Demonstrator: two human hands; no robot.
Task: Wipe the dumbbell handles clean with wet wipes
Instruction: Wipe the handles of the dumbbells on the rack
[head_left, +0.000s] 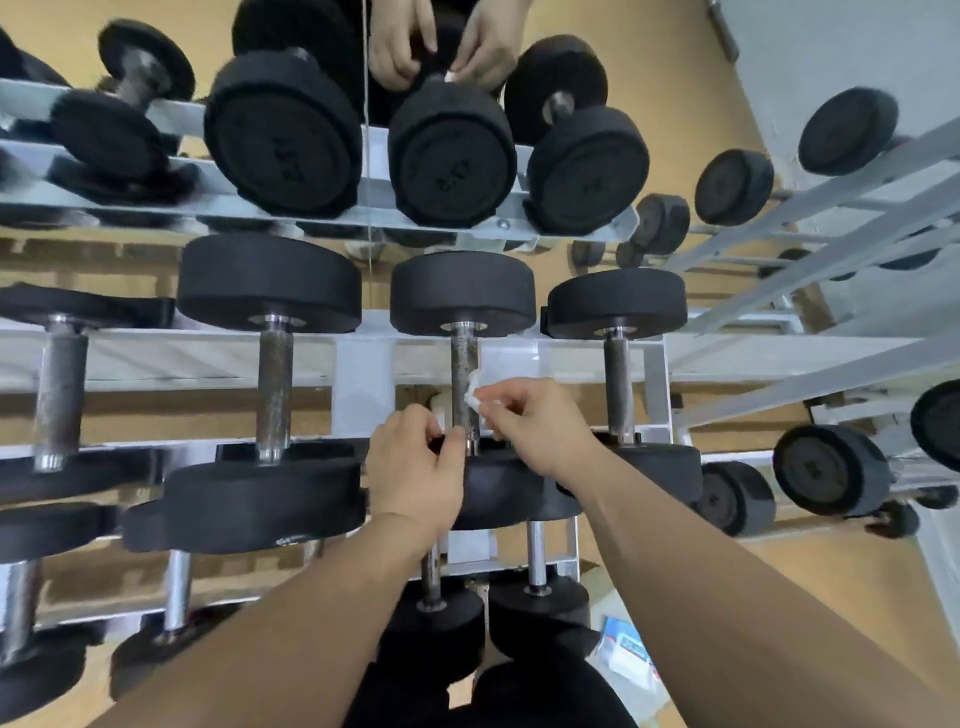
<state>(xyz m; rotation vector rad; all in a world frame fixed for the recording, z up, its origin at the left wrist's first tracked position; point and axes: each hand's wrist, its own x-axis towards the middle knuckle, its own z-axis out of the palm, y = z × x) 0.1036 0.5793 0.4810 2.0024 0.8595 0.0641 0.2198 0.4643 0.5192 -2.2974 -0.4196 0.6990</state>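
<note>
Two hands work at one dumbbell handle (464, 358), which spans the front and back rails of the rack's (363, 374) middle tier, one place in from its right end. The right hand (540, 421) pinches a crumpled wet wipe (474, 395) against the handle's right side about midway along; the left hand (415, 467) sits with fingers curled at the handle's near end, grip or mere touch not discernible. Step judged: wiping of this handle under way; next move likely calls for wrapping the wipe round the knurled bar and drawing it along the full length toward the back rail.
</note>
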